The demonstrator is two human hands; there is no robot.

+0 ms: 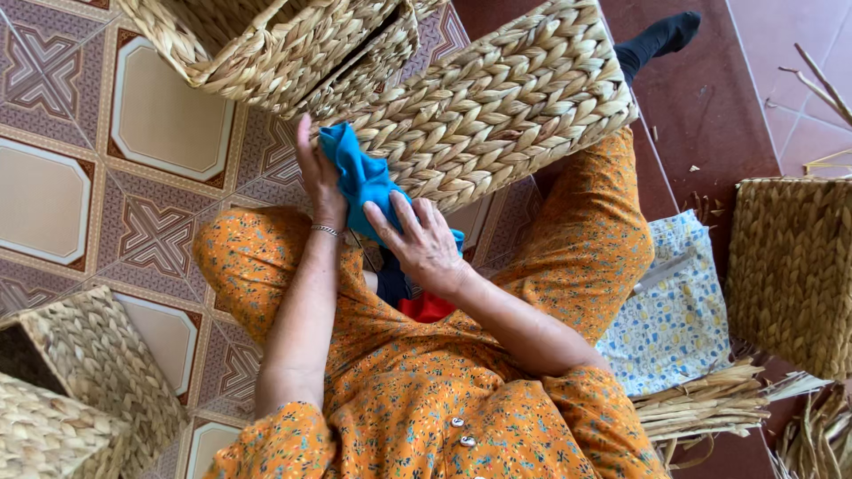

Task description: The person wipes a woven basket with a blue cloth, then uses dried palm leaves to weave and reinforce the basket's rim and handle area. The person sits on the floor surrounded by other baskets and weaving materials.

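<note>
On the lap, between two orange floral-clad knees: a blue cloth, bunched and pressed up against the near face of a woven seagrass basket tilted just beyond the fingers. Left hand laid flat along the cloth's left edge, fingers straight and together, open rather than closed, touching the fabric and the basket's lower rim; a thin bracelet at its wrist. Right hand spread over the lower end of the cloth, fingers splayed and slightly curled, pressing down on the blue fabric, not clenched around it. Just below the right palm, a scrap of red fabric and a dark one beside it. Beyond the left fingers, a second woven basket touching the first. Well off to the left, on the patterned tile floor, two more woven baskets. Well right of the right fingers, a blue-and-yellow printed cloth, a bundle of dried straw, and another woven basket.
</note>
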